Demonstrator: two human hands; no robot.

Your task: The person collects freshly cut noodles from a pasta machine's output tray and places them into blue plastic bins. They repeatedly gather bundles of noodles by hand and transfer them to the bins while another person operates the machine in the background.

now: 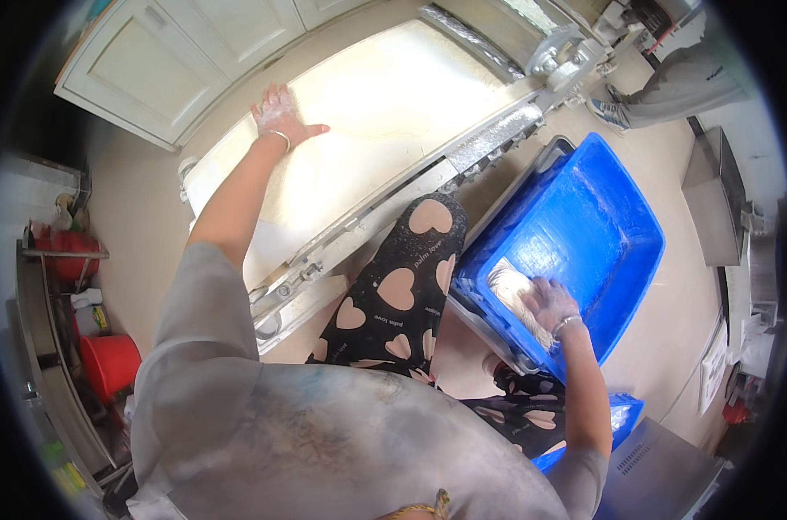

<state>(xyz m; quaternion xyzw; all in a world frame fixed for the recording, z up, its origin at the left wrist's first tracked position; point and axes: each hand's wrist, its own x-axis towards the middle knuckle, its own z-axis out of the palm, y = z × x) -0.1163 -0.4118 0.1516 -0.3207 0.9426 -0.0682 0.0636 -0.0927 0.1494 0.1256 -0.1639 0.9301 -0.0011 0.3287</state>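
Note:
My left hand point(280, 120), dusted with white flour, lies palm down near the far edge of a pale conveyor belt point(367, 130). Its fingers are apart and nothing is in it. My right hand point(553, 304), also floury, reaches down into a blue plastic tub point(601, 260). It touches a bundle of pale strands, which look like fresh noodles point(513, 292), along the tub's near-left wall. Whether the fingers grip the strands or only rest against them is not clear. Most of the tub floor is bare, with whitish residue on the wall.
The conveyor's metal side frame point(432, 172) runs between belt and tub. Another person's leg and shoe point(611, 110) are at upper right. White cabinets point(153, 65) stand beyond the belt, red buckets point(107, 367) at left. A metal box point(659, 474) sits at lower right.

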